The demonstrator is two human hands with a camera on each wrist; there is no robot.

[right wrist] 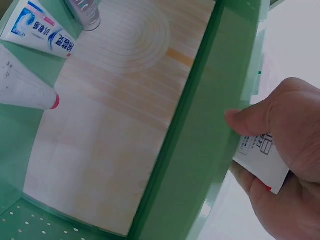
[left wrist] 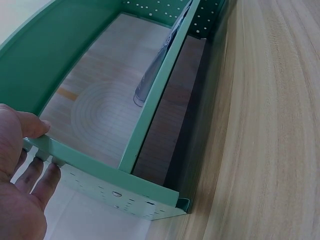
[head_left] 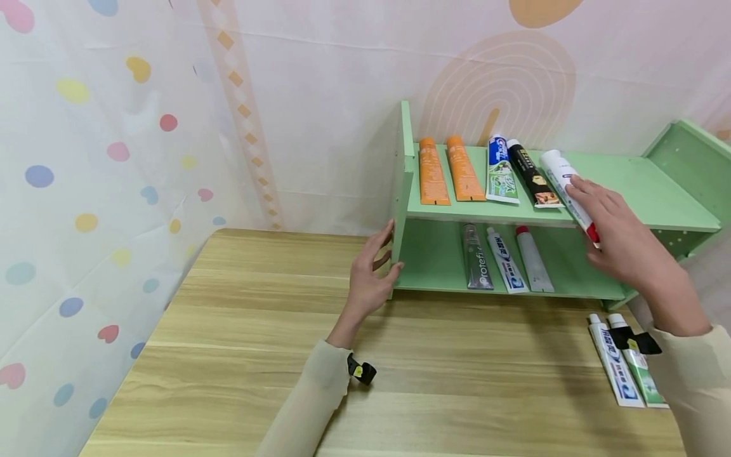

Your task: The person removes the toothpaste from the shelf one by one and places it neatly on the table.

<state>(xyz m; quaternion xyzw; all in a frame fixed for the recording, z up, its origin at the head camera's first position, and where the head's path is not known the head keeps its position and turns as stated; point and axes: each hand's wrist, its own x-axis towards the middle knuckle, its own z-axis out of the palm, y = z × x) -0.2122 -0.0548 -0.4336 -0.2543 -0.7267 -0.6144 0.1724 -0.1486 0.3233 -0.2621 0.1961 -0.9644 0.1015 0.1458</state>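
Observation:
A light green two-level shelf [head_left: 628, 184] stands at the back of a wooden table [head_left: 240, 355]. My left hand [head_left: 390, 252] grips the shelf's left side panel [left wrist: 100, 172], thumb on one face and fingers on the other. My right hand [head_left: 591, 219] holds a white toothpaste tube [head_left: 556, 168] with a red end, lying slanted on the top level just right of a black tube [head_left: 531, 174]. In the right wrist view the thumb [right wrist: 245, 120] presses this white tube [right wrist: 260, 160] beside the shelf's green edge.
On the top level lie two orange tubes [head_left: 448, 170] and a Crest tube [head_left: 500, 171]. The lower level holds a grey tube [head_left: 476, 257], a white-and-blue tube [head_left: 505, 260] and a red-capped tube [head_left: 532, 257]. Two more tubes [head_left: 625, 368] lie on the table at the right.

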